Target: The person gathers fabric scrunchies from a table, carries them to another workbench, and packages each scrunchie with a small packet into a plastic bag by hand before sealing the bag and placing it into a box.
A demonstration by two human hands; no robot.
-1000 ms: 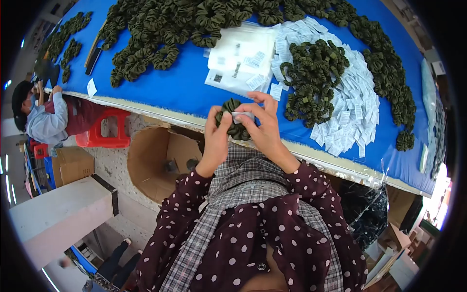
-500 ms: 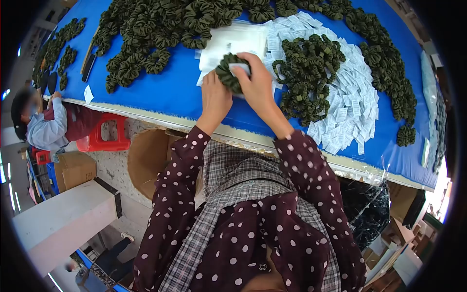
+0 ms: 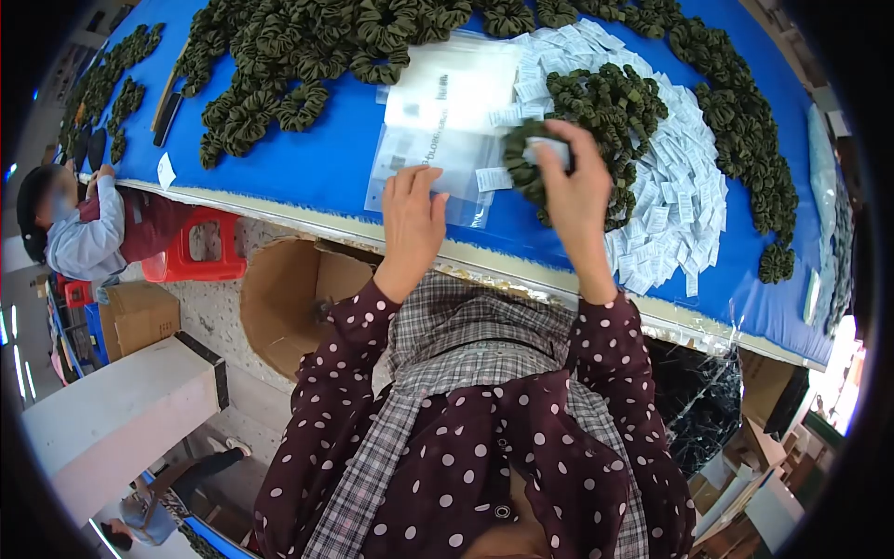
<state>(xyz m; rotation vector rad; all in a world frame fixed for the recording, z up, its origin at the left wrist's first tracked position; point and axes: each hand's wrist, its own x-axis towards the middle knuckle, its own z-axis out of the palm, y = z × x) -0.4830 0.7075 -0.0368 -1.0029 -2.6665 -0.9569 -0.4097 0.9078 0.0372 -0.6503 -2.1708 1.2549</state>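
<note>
A dark green scrunchie with a white label on it is in my right hand, pinched between thumb and fingers. The hand is just left of a heap of green scrunchies. My left hand lies with outstretched fingers on the lower part of a stack of clear plastic bags, its thumb apart from the fingers. Dark print shows on the top bag. A few loose white labels lie by the bags' right side.
Many small white labels spread around the scrunchie heap on the blue table. More scrunchies are piled at the back and along the right. At far left a person sits near a red stool. An open cardboard box stands below the table edge.
My right hand has moved right with the scrunchie, away from my left hand. My left hand has come off the scrunchie and lies on the bags, whose printed top is now uncovered.
</note>
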